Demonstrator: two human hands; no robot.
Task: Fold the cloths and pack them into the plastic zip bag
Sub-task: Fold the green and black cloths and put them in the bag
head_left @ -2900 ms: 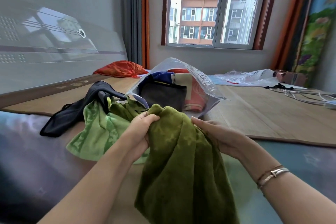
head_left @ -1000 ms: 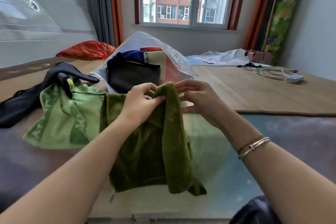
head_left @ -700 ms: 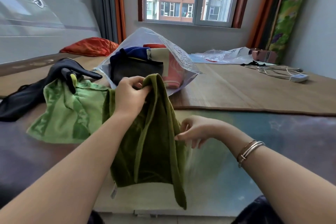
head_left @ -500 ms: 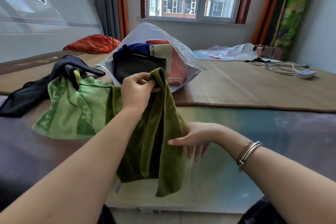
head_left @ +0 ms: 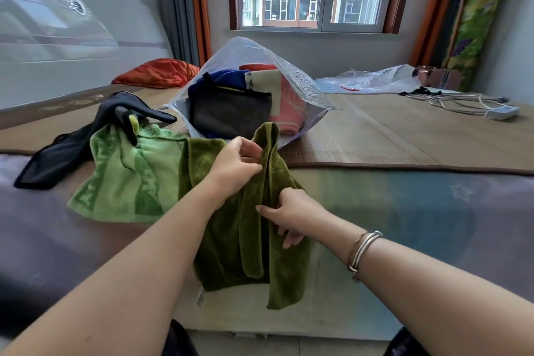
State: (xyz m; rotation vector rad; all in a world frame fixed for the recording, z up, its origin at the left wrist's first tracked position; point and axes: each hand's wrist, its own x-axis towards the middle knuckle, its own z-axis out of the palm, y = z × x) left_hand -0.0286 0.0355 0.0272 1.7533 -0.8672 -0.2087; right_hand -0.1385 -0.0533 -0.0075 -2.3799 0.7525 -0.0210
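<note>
At centre frame, a person's left hand (head_left: 237,165) is pinching the top fold of a dark olive cloth (head_left: 239,240), fingers clamped together on the fabric, letting it hang over the bed's near edge. Just below and to the right, the right hand (head_left: 291,215) — bangles (head_left: 361,251) circling its wrist — is lying against a hanging fold, fingers loosely spread; whether they are gripping cannot be told. Left of centre, a light green towel (head_left: 127,179) is lying spread flat, a black garment (head_left: 75,139) partly overlapping its upper-left side. Above centre, the plastic zip bag (head_left: 291,78) is standing open-mouthed on a woven mat (head_left: 390,136), already holding several folded cloths.
</note>
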